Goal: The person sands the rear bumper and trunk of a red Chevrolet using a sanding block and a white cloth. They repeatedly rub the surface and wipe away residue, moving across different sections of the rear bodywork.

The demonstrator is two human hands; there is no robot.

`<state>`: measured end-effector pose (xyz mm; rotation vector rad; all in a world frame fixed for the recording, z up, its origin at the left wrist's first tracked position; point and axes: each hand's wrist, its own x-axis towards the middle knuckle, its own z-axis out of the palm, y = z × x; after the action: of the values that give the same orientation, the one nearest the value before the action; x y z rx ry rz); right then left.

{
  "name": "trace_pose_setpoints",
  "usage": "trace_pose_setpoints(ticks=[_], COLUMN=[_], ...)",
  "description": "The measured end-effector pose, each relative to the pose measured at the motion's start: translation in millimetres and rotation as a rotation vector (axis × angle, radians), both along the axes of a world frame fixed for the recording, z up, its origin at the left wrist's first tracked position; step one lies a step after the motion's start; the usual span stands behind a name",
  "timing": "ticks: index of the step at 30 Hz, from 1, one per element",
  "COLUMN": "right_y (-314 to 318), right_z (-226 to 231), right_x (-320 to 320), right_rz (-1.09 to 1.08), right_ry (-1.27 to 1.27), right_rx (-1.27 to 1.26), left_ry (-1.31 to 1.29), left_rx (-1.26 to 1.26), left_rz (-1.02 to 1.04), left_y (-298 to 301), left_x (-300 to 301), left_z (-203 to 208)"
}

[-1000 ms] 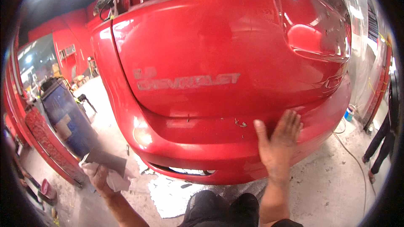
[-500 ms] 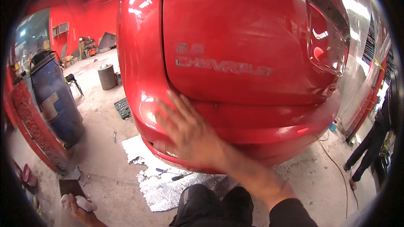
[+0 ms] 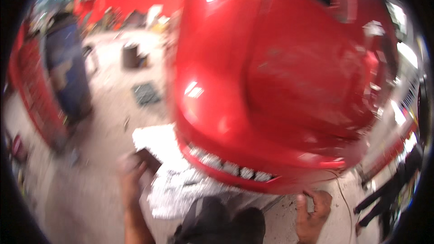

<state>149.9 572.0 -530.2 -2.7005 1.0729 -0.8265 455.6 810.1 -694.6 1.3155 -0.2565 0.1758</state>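
A red car's rear end [image 3: 289, 77] fills the middle and right of the view, with its rounded bumper corner [image 3: 203, 104] towards me. My left hand [image 3: 131, 176], smeared by motion, is raised left of the bumper over the floor. It is closed on a dark flat sheet [image 3: 149, 161], possibly sandpaper; a pale wad seen in that hand earlier is too blurred to make out now. Below the bumper's lower right edge, my right hand [image 3: 313, 214] has its fingers curled and thumb apart, with nothing visible between them. It appears clear of the car.
Crumpled silvery sheeting [image 3: 181, 194] lies on the floor under the bumper. A dark green tool case [image 3: 145, 94] and a grey drum [image 3: 131, 56] stand to the left, near a big blue barrel [image 3: 68, 72]. At right a cable [image 3: 346, 199] crosses the floor beside a person's dark-clothed legs [image 3: 384, 199].
My right hand has left the bumper corner and dropped to the lower right. My left hand has risen and moved right with the dark sheet. The view has shifted, moving the car rightwards.
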Motion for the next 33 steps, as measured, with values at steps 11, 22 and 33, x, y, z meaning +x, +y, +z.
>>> trace_pose_setpoints(ticks=[11, 22, 33], right_y=[100, 260, 28], right_z=[-161, -193, 25], right_x=[275, 316, 266], right_rz=[1.129, 1.671, 0.829], right_ry=[-0.067, -0.035, -0.254], right_rx=[1.044, -0.054, -1.200], left_ry=[0.369, 0.058, 0.295], left_rx=[-0.359, 1.043, 0.050], left_rz=[-0.061, 0.260, 0.017], left_y=[29, 154, 66], left_x=[-49, -111, -26], left_z=[-13, -306, -136])
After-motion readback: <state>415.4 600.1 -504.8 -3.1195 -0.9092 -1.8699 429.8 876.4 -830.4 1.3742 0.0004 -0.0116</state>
